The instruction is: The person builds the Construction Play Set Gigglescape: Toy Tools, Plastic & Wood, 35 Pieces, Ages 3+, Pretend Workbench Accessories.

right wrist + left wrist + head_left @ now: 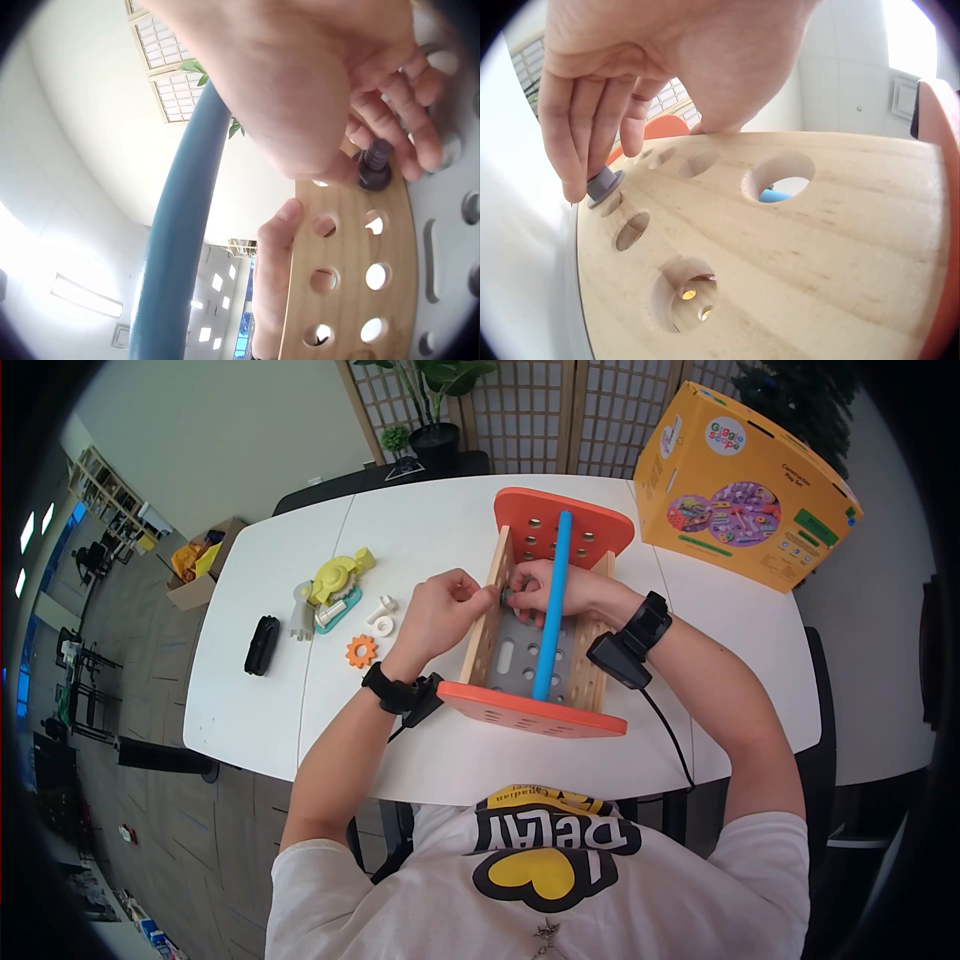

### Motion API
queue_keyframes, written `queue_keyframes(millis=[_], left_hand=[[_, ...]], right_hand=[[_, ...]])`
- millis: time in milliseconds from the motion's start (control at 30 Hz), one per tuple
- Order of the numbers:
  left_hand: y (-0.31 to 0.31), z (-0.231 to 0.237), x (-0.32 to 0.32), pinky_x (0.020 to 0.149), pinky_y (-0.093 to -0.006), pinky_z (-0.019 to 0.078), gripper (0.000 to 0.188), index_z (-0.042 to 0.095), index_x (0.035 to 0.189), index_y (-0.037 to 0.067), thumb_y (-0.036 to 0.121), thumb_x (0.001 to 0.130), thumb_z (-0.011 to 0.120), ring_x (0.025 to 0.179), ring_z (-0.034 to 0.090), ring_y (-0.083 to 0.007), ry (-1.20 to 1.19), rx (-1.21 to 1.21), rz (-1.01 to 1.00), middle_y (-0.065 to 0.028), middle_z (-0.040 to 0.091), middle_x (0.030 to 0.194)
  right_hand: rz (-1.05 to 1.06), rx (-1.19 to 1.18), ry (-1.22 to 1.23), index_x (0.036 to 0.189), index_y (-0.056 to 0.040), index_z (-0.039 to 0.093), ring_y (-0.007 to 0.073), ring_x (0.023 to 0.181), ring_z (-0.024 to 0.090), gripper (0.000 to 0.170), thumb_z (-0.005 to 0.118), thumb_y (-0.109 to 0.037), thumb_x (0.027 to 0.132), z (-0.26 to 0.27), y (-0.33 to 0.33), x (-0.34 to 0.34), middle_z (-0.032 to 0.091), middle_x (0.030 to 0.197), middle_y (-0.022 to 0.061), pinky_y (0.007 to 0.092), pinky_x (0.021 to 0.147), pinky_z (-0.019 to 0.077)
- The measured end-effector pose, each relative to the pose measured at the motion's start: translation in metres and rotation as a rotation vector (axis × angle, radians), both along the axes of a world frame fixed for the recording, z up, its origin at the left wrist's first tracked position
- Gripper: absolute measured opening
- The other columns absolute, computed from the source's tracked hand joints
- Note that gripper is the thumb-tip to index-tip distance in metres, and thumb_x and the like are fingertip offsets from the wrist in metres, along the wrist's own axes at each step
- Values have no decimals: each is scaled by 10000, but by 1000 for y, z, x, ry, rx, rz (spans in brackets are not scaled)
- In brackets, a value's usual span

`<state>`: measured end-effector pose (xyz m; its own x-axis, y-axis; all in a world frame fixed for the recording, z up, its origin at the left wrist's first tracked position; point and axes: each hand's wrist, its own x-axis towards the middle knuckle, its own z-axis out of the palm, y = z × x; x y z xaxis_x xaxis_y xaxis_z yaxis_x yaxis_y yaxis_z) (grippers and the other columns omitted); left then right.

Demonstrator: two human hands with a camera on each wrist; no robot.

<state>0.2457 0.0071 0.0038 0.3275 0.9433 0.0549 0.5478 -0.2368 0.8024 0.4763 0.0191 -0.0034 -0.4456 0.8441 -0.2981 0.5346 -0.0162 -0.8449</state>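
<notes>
Nearest the camera, a white T-shirt (540, 890) printed with a yellow heart is seen along the bottom of the head view; beyond it, a dark threaded bolt (377, 161) is found at the inner face of the left wooden panel (345, 285) of a toy toolbox (535, 712), in the row of holes beside the grey base (508, 658), toward the far end; it is held between the bent thumb and fingers of the right hand (580, 592), which is placed beneath the blue bar (547, 650). On the panel's outer face, a grey bolt head (606, 185) is touched by the fingertips of the left hand (445, 615); those fingers are kept close together and nearly straight, and the panel's top edge is straddled by the hand.

The toolbox is closed off by an orange end piece (610, 525) at the far side and another near the body; it is set on a white desk (240, 715). To its left, a yellow-green toy tool (335, 580), a teal piece (345, 608), a white screw (383, 608), an orange gear (361, 651) and a black case (262, 645) are laid out; at the far right, a large yellow box (745, 510) is stood; behind the desk, a potted plant (437, 440) is placed before lattice screens (515, 420).
</notes>
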Motion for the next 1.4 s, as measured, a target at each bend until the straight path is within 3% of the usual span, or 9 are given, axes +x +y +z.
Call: queue_keyframes(millis=[233,333,433,633,833,1033,1133,1233,1400], left_hand=[[-1,0,1,742,-323,536,391,706,927,-26,365,936,705,771,677,-171,-1,-16,-4,-121,740,816],[-1,1,0,742,-325,538,389,710,935,-25,364,937,702,772,678,-173,18,-23,-1,-124,741,821],[-2,2,2,738,-327,539,385,712,938,-22,362,937,701,771,679,-173,30,-19,2,-124,742,821],[-1,2,1,735,-331,538,383,712,942,-19,364,938,701,772,679,-171,28,-20,-3,-126,740,822],[-1,-1,0,728,-322,530,389,707,932,-18,370,944,696,764,665,-159,2,-1,-11,-124,741,826],[-2,3,1,732,-329,537,387,710,934,-22,364,947,689,767,675,-174,25,-8,-10,-129,737,820],[-1,1,2,729,-331,538,382,711,932,-25,357,947,688,762,676,-179,33,-1,-7,-127,735,815],[-2,2,2,731,-330,538,381,711,928,-29,351,946,688,764,676,-180,29,-5,-6,-126,733,811],[1,1,-1,761,-350,568,436,716,940,-33,403,941,707,806,735,-250,11,-33,-34,-168,759,859]], right_hand=[[-70,-216,-8,1037,4,628,143,703,675,348,549,-334,1065,-1,7,2,711,860,92,289,607,540],[-128,-122,-9,1031,14,645,143,703,675,369,542,-339,1070,10,-3,-5,710,858,92,288,611,544],[8,18,-20,1041,17,651,142,704,676,383,538,-347,1073,0,-1,0,711,858,86,278,612,544],[-59,-213,-11,1077,14,637,126,676,662,364,577,-345,1062,4,4,1,700,849,68,259,587,529],[-41,-61,-46,1080,-1,627,121,668,660,403,484,-377,1098,2,0,-3,709,845,65,258,584,529],[39,-176,-75,1115,-20,594,106,674,654,400,429,-383,1118,-1,6,-1,716,833,58,236,586,503],[28,-190,-96,1034,-78,600,73,573,645,424,395,-442,1108,-7,9,-2,683,773,-1,243,470,397],[31,-207,-119,1016,-93,593,64,562,639,424,378,-447,1112,-5,8,-2,676,759,-12,245,469,388],[99,-134,-249,1106,-22,650,142,744,677,441,402,-387,1116,9,9,-1,735,848,67,293,665,525]])
